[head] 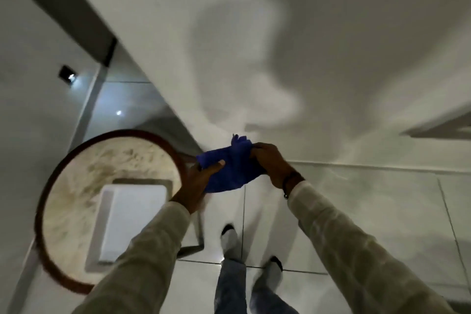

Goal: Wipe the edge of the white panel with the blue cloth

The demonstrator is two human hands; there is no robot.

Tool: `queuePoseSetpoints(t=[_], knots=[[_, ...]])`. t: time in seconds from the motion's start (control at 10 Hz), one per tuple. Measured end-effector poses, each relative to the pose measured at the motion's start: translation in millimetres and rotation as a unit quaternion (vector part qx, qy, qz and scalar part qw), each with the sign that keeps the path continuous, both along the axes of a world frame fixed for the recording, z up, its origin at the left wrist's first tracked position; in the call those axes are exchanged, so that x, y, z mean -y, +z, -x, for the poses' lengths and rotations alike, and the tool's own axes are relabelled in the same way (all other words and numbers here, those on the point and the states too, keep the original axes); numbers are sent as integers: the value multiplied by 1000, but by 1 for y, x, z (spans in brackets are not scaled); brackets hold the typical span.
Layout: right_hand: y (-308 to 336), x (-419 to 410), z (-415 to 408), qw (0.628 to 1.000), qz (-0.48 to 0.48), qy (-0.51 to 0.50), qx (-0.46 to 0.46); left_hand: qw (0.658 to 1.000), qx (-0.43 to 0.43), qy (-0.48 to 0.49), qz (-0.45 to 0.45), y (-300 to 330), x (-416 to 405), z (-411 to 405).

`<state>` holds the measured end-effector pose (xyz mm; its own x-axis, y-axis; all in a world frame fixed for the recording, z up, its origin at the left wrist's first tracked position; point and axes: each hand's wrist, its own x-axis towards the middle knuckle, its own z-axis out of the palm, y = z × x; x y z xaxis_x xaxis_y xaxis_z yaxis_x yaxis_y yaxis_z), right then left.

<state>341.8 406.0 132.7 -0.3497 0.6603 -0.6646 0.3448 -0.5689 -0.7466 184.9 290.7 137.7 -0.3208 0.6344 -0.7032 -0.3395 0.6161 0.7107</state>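
Right, both hands, left (197, 181) and right (270, 163), are gripping the cloth (229, 168), bunching it short of the panel (254, 33); edge wiping looks unstarted.

1. No text, label, brand, number or sign can be read anywhere in the head view.
2. The crumpled blue cloth (229, 166) shows plain fabric, with no tag or print visible.
3. The flat white rectangular tray (132, 222) on the round marbled tabletop (84, 176) is unmarked.
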Motion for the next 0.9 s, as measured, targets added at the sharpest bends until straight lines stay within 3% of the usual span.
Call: queuePoseSetpoints(t=[0.2, 0.5, 0.6, 0.7, 0.8, 0.9], knots=[[-14, 44, 125, 965, -107, 231, 67, 977, -68, 195, 55, -13, 113, 88], [-129, 153, 270, 862, -214, 442, 127, 949, -99, 208, 216, -122, 248, 164], [-164, 172, 293, 825, -247, 491, 130, 944, -109, 206, 236, -146, 263, 170], [-179, 177, 304, 811, -270, 504, 125, 943, -109, 206, 237, -156, 271, 172], [-180, 172, 305, 826, -267, 481, 124, 939, -129, 187, 258, -154, 270, 172], [-150, 153, 295, 874, -247, 406, 96, 916, -226, 117, 309, -135, 262, 163]])
